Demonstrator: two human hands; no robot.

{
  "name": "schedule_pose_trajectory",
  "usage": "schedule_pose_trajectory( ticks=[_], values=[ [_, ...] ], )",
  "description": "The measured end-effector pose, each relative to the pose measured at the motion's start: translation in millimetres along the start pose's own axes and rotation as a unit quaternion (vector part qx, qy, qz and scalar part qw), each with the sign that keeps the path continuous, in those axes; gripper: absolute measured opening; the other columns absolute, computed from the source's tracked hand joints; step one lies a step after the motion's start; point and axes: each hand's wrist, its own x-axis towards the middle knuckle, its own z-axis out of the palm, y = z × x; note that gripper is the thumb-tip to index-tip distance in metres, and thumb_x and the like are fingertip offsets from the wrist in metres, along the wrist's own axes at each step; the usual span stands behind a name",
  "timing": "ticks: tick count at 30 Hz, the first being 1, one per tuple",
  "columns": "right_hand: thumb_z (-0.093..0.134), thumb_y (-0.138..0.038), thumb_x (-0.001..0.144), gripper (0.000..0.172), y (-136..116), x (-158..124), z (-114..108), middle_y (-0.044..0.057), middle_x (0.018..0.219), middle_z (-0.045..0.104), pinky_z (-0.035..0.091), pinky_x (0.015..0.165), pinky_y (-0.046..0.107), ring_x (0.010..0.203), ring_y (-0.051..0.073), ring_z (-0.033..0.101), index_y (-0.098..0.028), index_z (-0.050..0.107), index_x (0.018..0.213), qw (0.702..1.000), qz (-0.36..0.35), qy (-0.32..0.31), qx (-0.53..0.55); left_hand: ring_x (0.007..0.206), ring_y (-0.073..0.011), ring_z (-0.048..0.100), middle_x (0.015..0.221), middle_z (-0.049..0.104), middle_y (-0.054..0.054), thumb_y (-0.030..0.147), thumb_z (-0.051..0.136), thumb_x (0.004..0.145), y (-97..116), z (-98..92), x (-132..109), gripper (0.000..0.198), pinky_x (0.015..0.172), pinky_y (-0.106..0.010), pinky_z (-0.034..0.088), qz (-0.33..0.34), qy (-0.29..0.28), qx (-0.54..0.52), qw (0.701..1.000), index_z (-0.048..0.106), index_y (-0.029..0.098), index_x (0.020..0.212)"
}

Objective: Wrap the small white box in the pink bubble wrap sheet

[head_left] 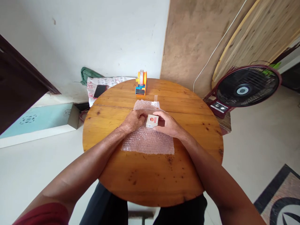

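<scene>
A small pale cardboard box (152, 120) with a red round mark and red lettering is between my hands, over a sheet of bubble wrap (150, 142). My right hand (170, 125) grips its right side, the thumb at the near corner and the fingers at the far edge. My left hand (136, 121) is closed at the box's left side, with bent fingers; its fingertips are partly hidden. The bubble wrap lies flat on the round wooden table (107, 131). A strip of clear tape (156, 98) shows at the wrap's far edge.
An orange and blue tape dispenser (141, 83) stands at the table's far side. Behind the left rim is a printed white sack (117, 80) with a dark phone-like object (100, 91) on it. A dark red fan (243, 89) stands to the right. A wall borders the far side.
</scene>
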Motion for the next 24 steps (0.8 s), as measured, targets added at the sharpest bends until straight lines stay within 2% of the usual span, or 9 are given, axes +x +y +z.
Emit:
schedule_pose_trajectory(
  ticks=[3, 9, 24],
  values=[
    [0.074, -0.025, 0.069, 0.060, 2.1, -1.2, -2.8, 0.007, 0.121, 0.063, 0.044, 0.097, 0.041, 0.112, 0.025, 0.059, -0.023, 0.053, 0.125, 1.000, 0.018, -0.019, 0.017, 0.070, -0.0151, 0.058, 0.072, 0.068, 0.000, 0.015, 0.043, 0.069, 0.5, -0.4, 0.5, 0.029, 0.067, -0.024, 0.045, -0.003, 0.000, -0.009, 1.000, 0.069, 0.014, 0.080],
    [0.068, -0.023, 0.074, 0.042, -2.2, -0.8, -8.6, 0.005, 0.113, 0.066, 0.047, 0.093, 0.039, 0.103, 0.023, 0.062, -0.021, 0.059, 0.115, 0.999, 0.015, -0.047, -0.002, 0.067, -0.0143, 0.055, 0.067, 0.064, 0.001, 0.016, 0.043, 0.069, -0.1, -0.4, 0.6, 0.027, 0.064, -0.024, 0.042, -0.014, 0.005, -0.007, 1.000, 0.068, 0.015, 0.078],
    [0.071, -0.026, 0.071, 0.042, -8.8, 1.1, -12.4, 0.004, 0.109, 0.068, 0.046, 0.089, 0.038, 0.099, 0.023, 0.063, -0.021, 0.062, 0.112, 0.998, -0.003, -0.065, -0.015, 0.067, -0.0153, 0.057, 0.070, 0.067, 0.000, 0.014, 0.043, 0.069, -0.1, -1.1, 0.8, 0.030, 0.065, -0.025, 0.043, -0.004, -0.003, 0.015, 1.000, 0.071, 0.014, 0.080]
  ],
)
